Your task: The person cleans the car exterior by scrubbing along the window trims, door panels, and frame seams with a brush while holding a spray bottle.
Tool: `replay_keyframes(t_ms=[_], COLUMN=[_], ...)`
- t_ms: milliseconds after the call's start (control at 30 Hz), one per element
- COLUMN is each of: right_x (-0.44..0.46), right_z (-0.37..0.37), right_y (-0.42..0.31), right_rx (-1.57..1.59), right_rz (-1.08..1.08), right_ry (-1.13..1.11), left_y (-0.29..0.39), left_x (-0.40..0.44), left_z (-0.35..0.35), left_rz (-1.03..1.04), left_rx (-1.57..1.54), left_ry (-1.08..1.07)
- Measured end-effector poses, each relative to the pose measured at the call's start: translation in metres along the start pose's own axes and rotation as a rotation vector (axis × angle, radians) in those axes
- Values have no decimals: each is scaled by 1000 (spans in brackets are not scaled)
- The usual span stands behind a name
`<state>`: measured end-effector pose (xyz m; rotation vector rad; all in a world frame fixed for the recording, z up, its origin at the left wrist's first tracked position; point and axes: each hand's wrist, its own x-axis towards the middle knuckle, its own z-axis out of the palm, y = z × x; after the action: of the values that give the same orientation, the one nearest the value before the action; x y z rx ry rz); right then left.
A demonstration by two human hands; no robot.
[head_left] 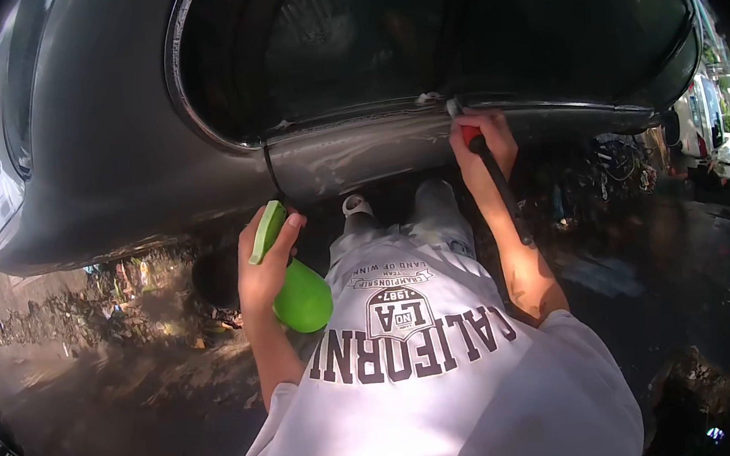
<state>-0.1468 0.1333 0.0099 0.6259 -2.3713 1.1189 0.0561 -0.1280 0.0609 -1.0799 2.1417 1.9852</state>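
My left hand (263, 255) is wrapped around the neck of a green spray bottle (303, 299), its pale green head up between thumb and fingers. The bottle hangs in front of the shirt, below the car door (349, 158). In my right hand (492, 145) is a brush (501, 189) with a long black handle and a red part near the grip. Its whitish tip meets the trim strip (539, 105) under the side window; fingers partly hide the head. White flecks, perhaps foam, sit along the strip, and the door panel below looks wet and streaky.
The car's dark side window (345, 39) stretches across the top, with a grey body panel (112, 103) to the left. Leaf litter and debris (135, 288) lie on the ground beneath. A white vehicle (702, 117) stands at far right.
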Motion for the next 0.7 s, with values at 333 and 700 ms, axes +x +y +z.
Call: replay_keyframes(t_ms=[333,700], right_x=[8,26], right_z=[67,-51], right_y=[-74,116], right_rx=[429,-35], right_rz=[-188,247], right_ry=[-292,7], left_y=[0,14], left_x=[-6,-5], left_z=[23,127], left_rz=[-76,-27], left_rx=[144,197], left_ry=[-2,-100])
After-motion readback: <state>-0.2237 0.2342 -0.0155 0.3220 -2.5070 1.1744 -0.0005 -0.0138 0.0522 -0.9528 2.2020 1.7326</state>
